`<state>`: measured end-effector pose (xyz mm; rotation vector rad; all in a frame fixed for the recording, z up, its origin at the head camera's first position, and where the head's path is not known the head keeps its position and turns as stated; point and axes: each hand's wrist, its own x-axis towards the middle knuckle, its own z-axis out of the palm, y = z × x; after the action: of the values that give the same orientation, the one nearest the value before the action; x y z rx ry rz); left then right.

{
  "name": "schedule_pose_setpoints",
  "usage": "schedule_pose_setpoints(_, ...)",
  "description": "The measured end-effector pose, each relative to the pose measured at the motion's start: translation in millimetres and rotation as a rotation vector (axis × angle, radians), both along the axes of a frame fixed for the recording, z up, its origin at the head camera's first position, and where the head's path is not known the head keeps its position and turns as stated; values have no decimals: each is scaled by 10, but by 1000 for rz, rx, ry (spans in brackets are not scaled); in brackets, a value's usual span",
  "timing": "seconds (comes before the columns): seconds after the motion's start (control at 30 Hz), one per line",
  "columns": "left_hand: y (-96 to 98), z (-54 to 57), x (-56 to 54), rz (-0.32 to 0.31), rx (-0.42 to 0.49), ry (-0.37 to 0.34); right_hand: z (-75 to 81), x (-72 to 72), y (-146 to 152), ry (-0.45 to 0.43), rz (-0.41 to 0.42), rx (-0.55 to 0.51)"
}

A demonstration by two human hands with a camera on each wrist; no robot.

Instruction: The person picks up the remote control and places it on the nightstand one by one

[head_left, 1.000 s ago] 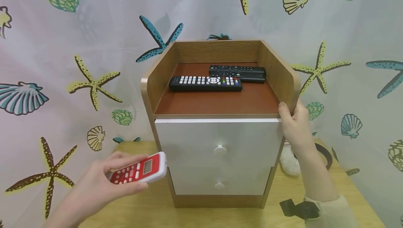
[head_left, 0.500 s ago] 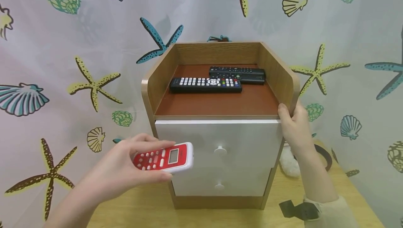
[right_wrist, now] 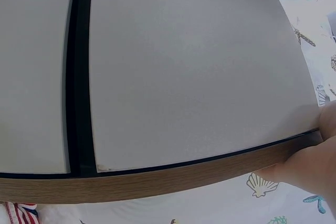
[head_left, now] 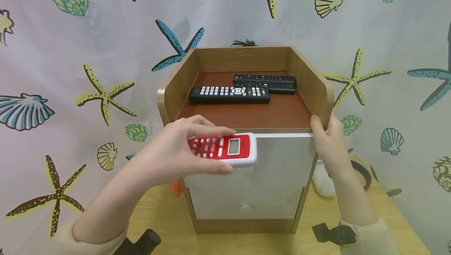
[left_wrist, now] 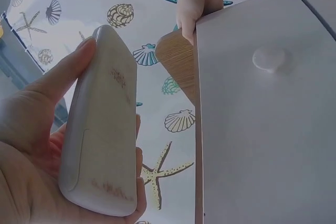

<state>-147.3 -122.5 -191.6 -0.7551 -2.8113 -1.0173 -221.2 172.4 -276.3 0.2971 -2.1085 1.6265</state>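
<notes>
A red and white remote control with a small screen is gripped in my left hand, in front of the cabinet's upper drawer. The left wrist view shows its white back, with thumb and fingers along its sides. My right hand grips the right side panel of the small wooden cabinet, thumb at the front edge. On the cabinet's brown top lie a black remote with white buttons and, behind it, two black remotes side by side.
Below the top are two white drawers; the lower drawer's knob shows, and the upper knob appears in the left wrist view. A white fluffy thing and a dark band lie right of the cabinet, an orange thing at its left.
My left hand has carried the red and white remote control up and to the right, from left of the cabinet to before its upper drawer. The right hand has stayed on the side panel.
</notes>
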Motion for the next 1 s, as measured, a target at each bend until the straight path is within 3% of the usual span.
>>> schedule_pose_setpoints(0.23, 187, 207, -249, -7, -41, -12, 4, -2, 4, 2, 4, -6)
schedule_pose_setpoints(0.47, 245, 313, -567, -34, -43, -31, 5, -4, -3, 9, -4, 7)
schedule_pose_setpoints(0.63, 274, 374, -729, -17, -79, -42, 18, 1, -11, 6, 2, 5)
schedule_pose_setpoints(0.77, 283, 384, -841, 2, -94, -92, 24, 7, -11, -9, 0, 11)
schedule_pose_setpoints(1.0, 271, 301, -984, 19, -106, -146, 18, 11, -7, -39, -7, 14)
